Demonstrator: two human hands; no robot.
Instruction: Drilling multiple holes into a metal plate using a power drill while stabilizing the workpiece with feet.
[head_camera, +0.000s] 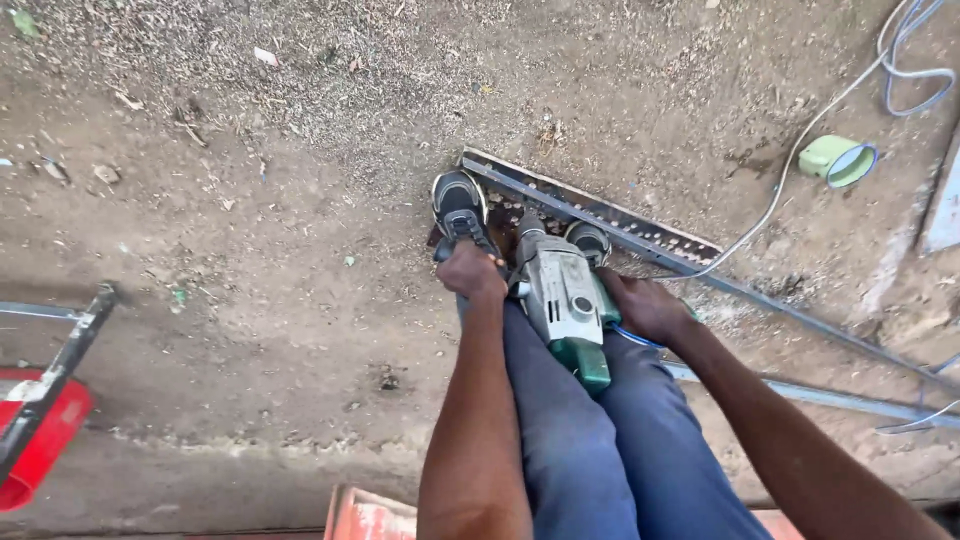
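Both hands closed on electric drill (562, 300): left hand (470, 270) on side handle, right hand (645, 305) opposite. Keep bit upright over punched steel bar (600, 215) pinned underfoot.

The drill (563, 300) was grey with a dark green rear. The trousers (600, 450) were blue-grey. The metal bar (600, 215) was grey, spotted with rust. The cup (838, 160) was pale green, the cable (790, 170) white, and the ground (250, 250) dusty brown.
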